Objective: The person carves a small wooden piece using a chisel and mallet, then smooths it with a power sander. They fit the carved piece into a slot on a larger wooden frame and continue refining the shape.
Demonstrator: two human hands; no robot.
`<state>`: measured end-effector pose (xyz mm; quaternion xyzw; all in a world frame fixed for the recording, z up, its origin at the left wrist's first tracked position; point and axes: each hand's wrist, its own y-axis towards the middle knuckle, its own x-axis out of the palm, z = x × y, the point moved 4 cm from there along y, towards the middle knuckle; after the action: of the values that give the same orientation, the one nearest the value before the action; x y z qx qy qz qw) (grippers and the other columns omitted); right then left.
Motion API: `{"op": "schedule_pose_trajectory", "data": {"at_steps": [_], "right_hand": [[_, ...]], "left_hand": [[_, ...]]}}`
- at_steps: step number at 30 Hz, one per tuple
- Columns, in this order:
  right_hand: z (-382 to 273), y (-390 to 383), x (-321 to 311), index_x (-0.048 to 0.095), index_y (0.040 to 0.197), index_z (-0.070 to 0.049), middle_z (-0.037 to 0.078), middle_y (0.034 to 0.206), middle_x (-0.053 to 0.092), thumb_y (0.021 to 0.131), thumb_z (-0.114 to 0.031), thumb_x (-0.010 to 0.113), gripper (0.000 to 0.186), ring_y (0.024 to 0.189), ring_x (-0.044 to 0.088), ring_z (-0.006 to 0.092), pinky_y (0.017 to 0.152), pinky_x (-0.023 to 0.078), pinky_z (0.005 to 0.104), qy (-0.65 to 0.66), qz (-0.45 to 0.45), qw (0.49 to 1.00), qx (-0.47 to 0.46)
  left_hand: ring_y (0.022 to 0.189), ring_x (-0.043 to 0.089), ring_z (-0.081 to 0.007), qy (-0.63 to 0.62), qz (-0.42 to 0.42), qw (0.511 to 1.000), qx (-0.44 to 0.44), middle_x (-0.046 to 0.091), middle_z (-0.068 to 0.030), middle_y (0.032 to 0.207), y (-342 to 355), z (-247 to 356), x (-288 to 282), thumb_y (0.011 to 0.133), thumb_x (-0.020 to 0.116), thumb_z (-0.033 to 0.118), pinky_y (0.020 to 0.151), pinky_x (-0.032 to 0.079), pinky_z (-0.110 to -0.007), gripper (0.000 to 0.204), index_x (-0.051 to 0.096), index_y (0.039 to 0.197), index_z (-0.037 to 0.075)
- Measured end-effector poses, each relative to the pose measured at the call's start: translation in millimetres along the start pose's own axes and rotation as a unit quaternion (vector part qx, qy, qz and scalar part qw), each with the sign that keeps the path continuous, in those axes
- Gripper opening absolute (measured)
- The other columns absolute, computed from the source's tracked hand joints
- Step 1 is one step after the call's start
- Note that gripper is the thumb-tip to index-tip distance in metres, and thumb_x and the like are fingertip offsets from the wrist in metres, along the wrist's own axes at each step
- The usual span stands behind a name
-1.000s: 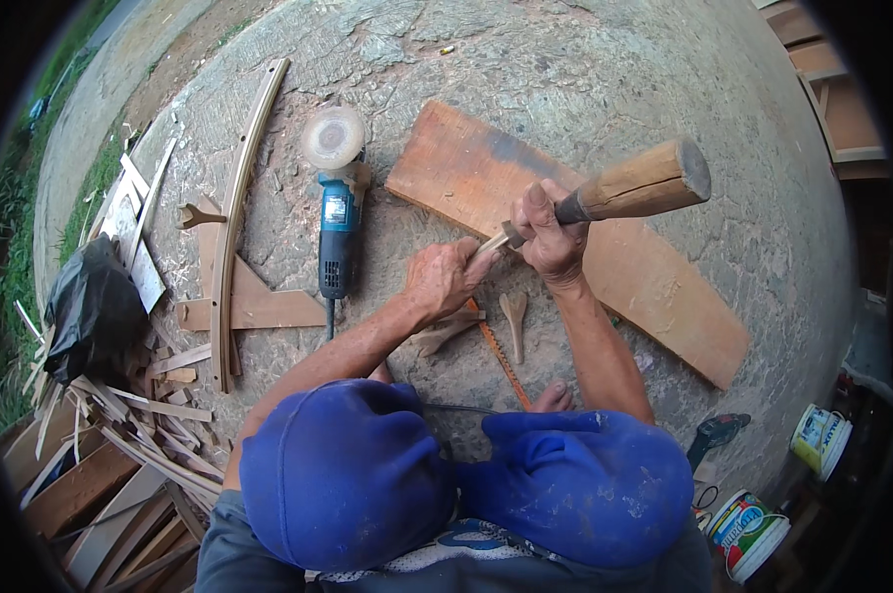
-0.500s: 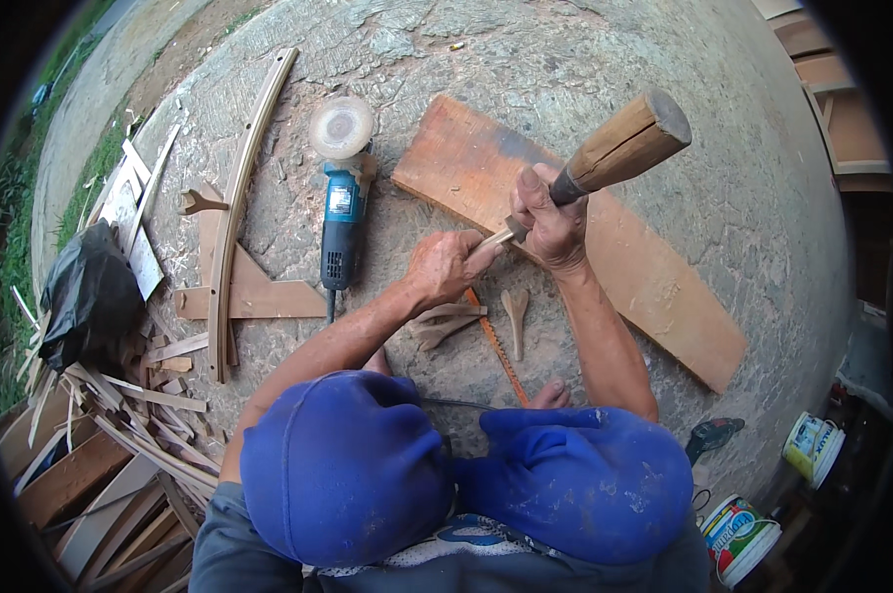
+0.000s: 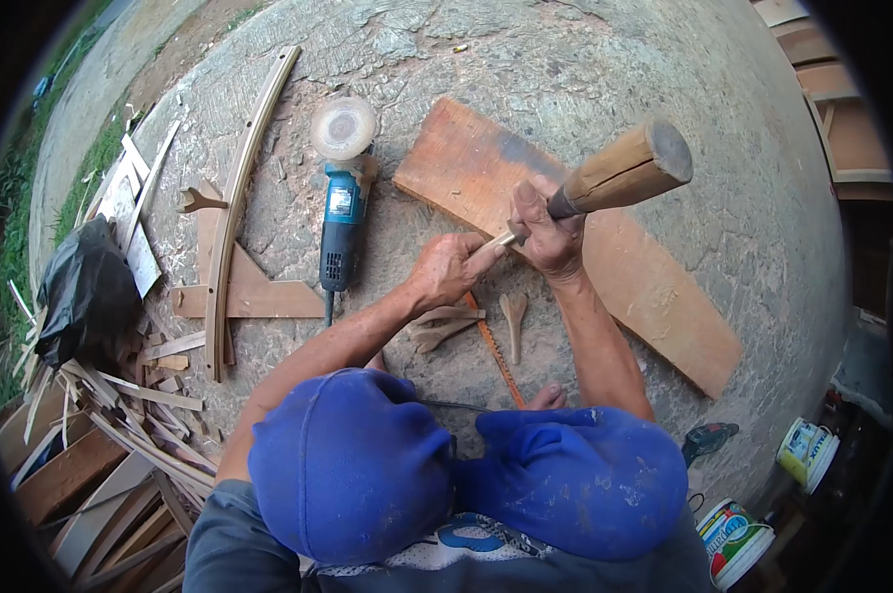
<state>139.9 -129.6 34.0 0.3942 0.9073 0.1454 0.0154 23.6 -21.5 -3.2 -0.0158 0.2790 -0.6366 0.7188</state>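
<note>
Two in use: left hand [image 3: 448, 269] pinching, right hand [image 3: 553, 240] clenched

From my distant seat I count one thing in each. The left hand has thumb and fingers closed on one slim pale piece [image 3: 488, 245], by the near edge of one broad plank [image 3: 659, 301]. The right hand is wrapped tightly round one wooden-handled tool [image 3: 619, 173], below its thick handle, which slants up and to the right. I can't tell exactly where piece and tool meet.

The plank lies slantwise on the rough concrete floor [image 3: 545, 64]. Nearer the person I see one forked wooden piece [image 3: 513, 324], some overlapping carved wood [image 3: 432, 334] I can't count surely, and one orange toothed strip [image 3: 496, 354].

To the left I have one angle grinder [image 3: 340, 242], then one long curved strip [image 3: 241, 193] over flat boards [image 3: 274, 300], a second forked piece [image 3: 202, 201] beside it.

Outermost left: one black plastic bag [image 3: 89, 295] and a scrap heap [image 3: 121, 479] too tangled to count. Lower right: one drill-like tool [image 3: 708, 441] and two buckets [image 3: 808, 455].
</note>
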Motion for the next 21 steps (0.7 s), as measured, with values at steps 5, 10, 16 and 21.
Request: {"op": "schedule_pose_trajectory", "data": {"at_steps": [5, 10, 16, 21], "right_hand": [[-14, 29, 5, 0.043, 0.070, -0.008, -0.003, 0.059, 0.037, 0.106, -0.022, 0.059, 0.042, 0.048, 0.031, 0.0067, 0.045, 0.023, 0.0271, 0.116, 0.005, 0.989, 0.090], [-11, 29, 4, 0.049, 0.067, -0.010, -0.006, 0.059, 0.044, 0.102, -0.026, 0.069, 0.043, 0.051, 0.037, 0.0032, 0.045, 0.029, 0.0245, 0.113, 0.005, 0.988, 0.103], [-8, 29, 10, 0.051, 0.065, -0.006, -0.003, 0.058, 0.045, 0.100, -0.023, 0.070, 0.043, 0.054, 0.038, 0.0080, 0.050, 0.032, 0.0293, 0.011, -0.025, 0.996, 0.085], [0, 18, 6, 0.056, 0.080, -0.004, -0.002, 0.066, 0.048, 0.105, -0.021, 0.063, 0.030, 0.054, 0.040, 0.0059, 0.048, 0.031, 0.0239, 0.003, -0.029, 0.999, 0.025]], "left_hand": [[0.051, 0.047, -0.0075, -0.213, -0.067, 0.972, -0.068, 0.050, 0.0027, 0.058, 8, -14, 1, 0.102, 0.060, 0.047, 0.048, 0.034, -0.027, 0.050, 0.066, 0.078, 0.004], [0.051, 0.041, -0.0057, -0.300, -0.093, 0.944, -0.102, 0.049, 0.0051, 0.059, 8, -22, 9, 0.103, 0.060, 0.046, 0.046, 0.029, -0.025, 0.046, 0.068, 0.082, 0.006], [0.050, 0.045, -0.0082, -0.276, -0.081, 0.952, -0.105, 0.052, 0.0020, 0.059, 10, -23, 10, 0.103, 0.059, 0.044, 0.046, 0.033, -0.026, 0.047, 0.067, 0.078, 0.005], [0.046, 0.042, -0.0070, -0.330, -0.092, 0.933, -0.109, 0.049, 0.0031, 0.055, 13, -21, 7, 0.103, 0.060, 0.045, 0.043, 0.030, -0.025, 0.046, 0.065, 0.077, 0.007]]}}
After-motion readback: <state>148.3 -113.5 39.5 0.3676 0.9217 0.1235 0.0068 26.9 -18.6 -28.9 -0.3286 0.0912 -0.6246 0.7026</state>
